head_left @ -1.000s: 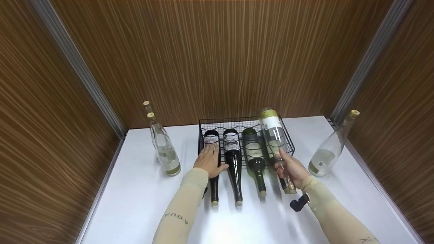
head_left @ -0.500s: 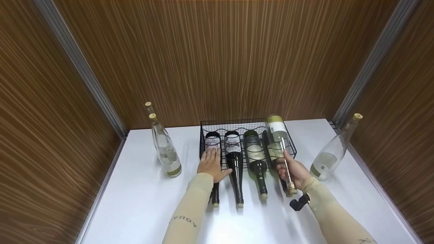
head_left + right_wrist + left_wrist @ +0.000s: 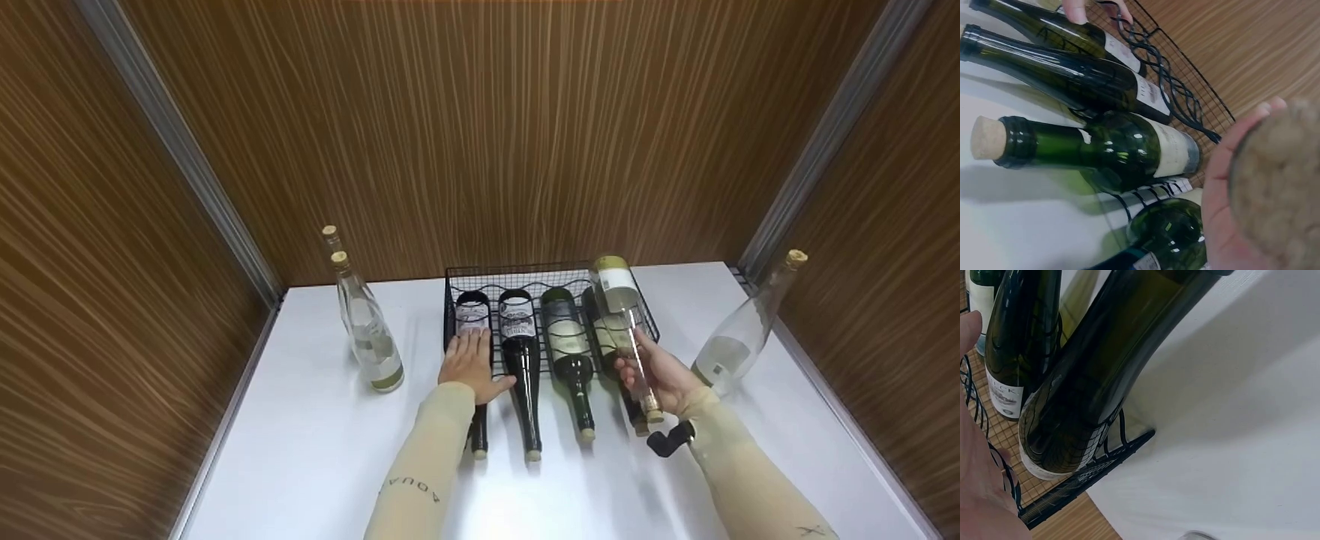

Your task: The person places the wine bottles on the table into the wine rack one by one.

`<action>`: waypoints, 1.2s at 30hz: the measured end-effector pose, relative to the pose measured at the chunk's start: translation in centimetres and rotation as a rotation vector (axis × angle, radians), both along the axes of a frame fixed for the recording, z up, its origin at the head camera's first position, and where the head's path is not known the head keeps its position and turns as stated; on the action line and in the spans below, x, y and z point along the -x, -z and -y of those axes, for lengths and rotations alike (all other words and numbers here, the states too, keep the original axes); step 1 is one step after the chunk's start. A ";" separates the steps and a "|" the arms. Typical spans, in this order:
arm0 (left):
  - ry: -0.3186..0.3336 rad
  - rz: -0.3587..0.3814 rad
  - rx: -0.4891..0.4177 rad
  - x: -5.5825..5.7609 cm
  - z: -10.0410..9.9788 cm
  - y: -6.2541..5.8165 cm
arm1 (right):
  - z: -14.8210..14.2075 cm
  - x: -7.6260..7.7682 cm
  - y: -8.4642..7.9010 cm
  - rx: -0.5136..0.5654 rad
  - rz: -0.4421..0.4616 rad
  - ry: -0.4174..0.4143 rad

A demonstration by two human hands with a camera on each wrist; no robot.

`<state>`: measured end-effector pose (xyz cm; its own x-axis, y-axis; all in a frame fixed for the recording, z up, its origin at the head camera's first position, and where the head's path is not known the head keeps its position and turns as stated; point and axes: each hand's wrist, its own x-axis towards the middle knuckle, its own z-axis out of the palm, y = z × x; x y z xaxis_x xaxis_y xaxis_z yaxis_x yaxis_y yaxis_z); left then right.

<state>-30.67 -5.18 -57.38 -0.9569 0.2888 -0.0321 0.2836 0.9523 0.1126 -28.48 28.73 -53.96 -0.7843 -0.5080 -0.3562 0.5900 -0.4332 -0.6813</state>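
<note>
A black wire rack [image 3: 651, 319] cradles several dark corked wine bottles in a row, necks toward me. My left hand [image 3: 471, 369] lies with straight fingers over the leftmost dark bottle [image 3: 472, 309], at the rack's front. By its neck, my right hand [image 3: 664, 376] grips a clear glass bottle [image 3: 619, 289] with a white label, lying lengthwise over the rightmost dark bottle [image 3: 609, 341]. Its base points to the back wall. In the right wrist view, its blurred cork [image 3: 1278, 185] fills the right edge, and a green bottle [image 3: 1123, 152] lies in the rack.
Two clear corked bottles [image 3: 371, 345] stand upright on the white table [image 3: 330, 465] to the left, one partly behind the other. Another clear bottle [image 3: 739, 349] stands at the right, close to my right hand. Wood-patterned walls [image 3: 525, 135] enclose the back and sides.
The clear bottle in my right hand has come lower over the rack's right end, its base shifting right. My left hand has stayed on the leftmost bottle.
</note>
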 end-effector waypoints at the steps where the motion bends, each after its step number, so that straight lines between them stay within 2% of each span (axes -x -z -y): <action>1: 0.000 -0.001 0.006 0.1 0.0 0.1 | -0.2 0.0 -0.1 -0.006 -0.008 -0.004; 12: -0.001 -0.017 -0.004 0.3 0.0 0.3 | -0.8 -1.2 -0.1 -0.080 -0.115 0.006; 21: -0.005 0.006 0.015 0.5 0.4 0.0 | -0.4 -1.6 0.7 0.040 -0.145 0.060; 28: -0.011 -0.006 0.014 0.2 0.3 0.3 | 0.1 -2.1 0.9 0.049 -0.135 0.151; 36: -0.006 0.009 0.011 0.2 -0.2 0.1 | -0.3 -2.4 0.9 0.033 -0.117 0.184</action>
<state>-30.83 -4.95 -57.45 -0.9583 0.2822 -0.0441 0.2765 0.9553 0.1046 -26.08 29.03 -54.87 -0.9000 -0.3622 -0.2426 0.4164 -0.5494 -0.7244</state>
